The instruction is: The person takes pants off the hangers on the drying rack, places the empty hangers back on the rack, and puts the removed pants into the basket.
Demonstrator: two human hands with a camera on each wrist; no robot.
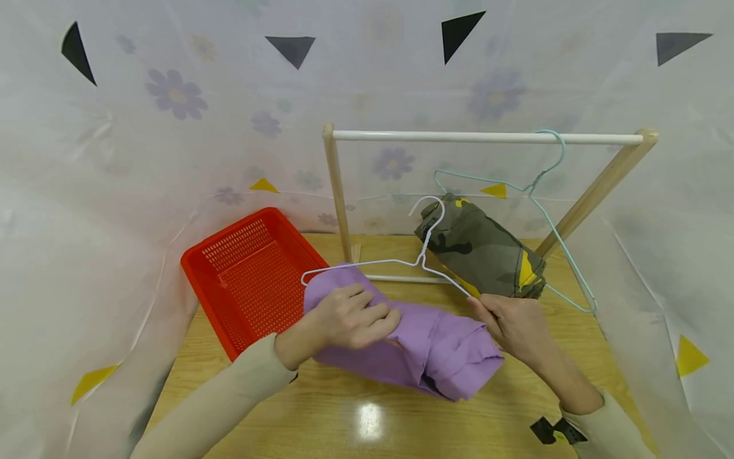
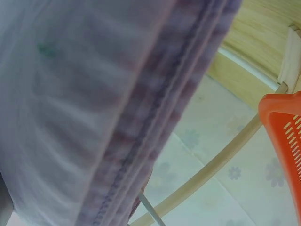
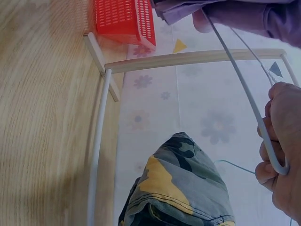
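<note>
My left hand (image 1: pixel 355 319) grips a folded purple garment (image 1: pixel 459 347) over the table, its fingers curled into the cloth. A pale lilac wire hanger (image 1: pixel 425 245) stands hook-up just behind the garment, its left end against the cloth. My right hand (image 1: pixel 513 325) holds the hanger by its right end; in the right wrist view, fingers curl around the wire bend (image 3: pixel 277 165). There the hanger's wires run up toward the purple cloth (image 3: pixel 263 21). Seamed cloth (image 2: pixel 108 103) fills much of the left wrist view and hides the left hand's fingers. The garment's exact kind cannot be told.
Behind stands a rack with a white rail (image 1: pixel 430 136) and wooden legs. A mint hanger (image 1: pixel 564 153) hangs at its right, bearing a folded camouflage garment (image 1: pixel 487 252). A red basket (image 1: pixel 269 274) sits left on the wooden table (image 1: pixel 309 414). Pale patterned sheeting (image 1: pixel 373 83) encloses the space.
</note>
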